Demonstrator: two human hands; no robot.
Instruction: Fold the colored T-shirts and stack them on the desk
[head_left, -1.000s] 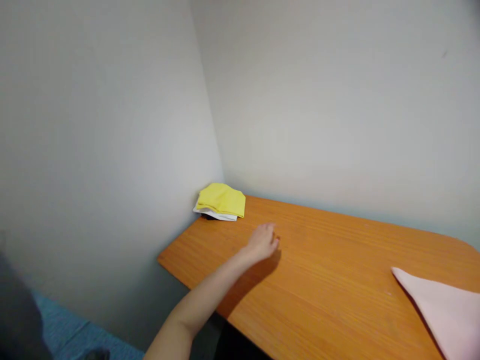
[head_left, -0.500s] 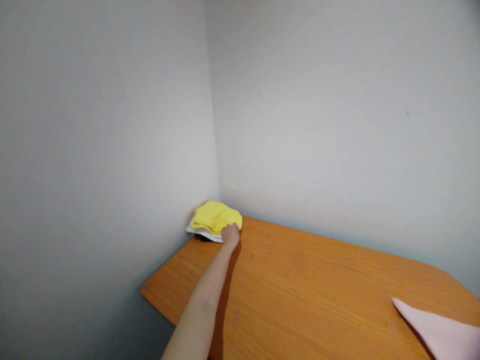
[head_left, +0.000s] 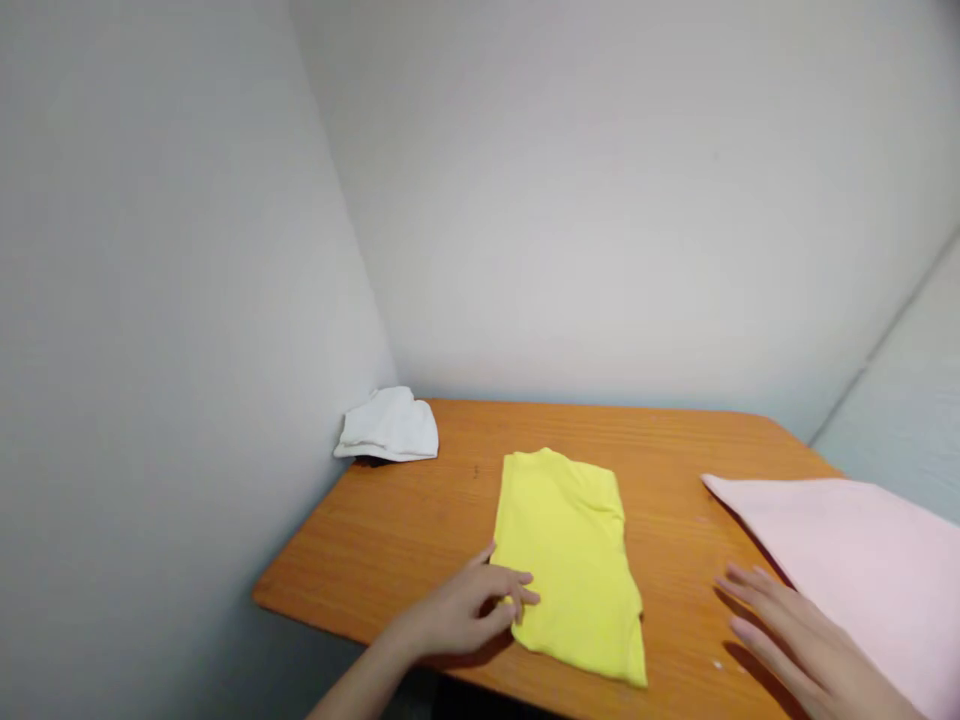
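A folded yellow cloth (head_left: 566, 560), perhaps a garment, lies spread on the wooden table in front of me. My left hand (head_left: 480, 605) rests at its near left edge, fingers apart over the fabric, not gripping it. To the right of the cloth, my right hand (head_left: 802, 640) is held above the table with its fingers stretched out and nothing in it. A large pink sheet (head_left: 862, 540) of cloth or board lies just beyond and beside that hand, partly covered by it.
Folded white cloth (head_left: 390, 425) sits at the far left corner of the table, with something dark under it. The orange-brown wooden table (head_left: 375, 540) meets a pale wall (head_left: 600, 250) at the back and another at the left.
The yellow cloth has come off the white pile in the corner to the table's middle. My left hand has drawn back and unclenched. My right hand has come into view, and the view has shifted right.
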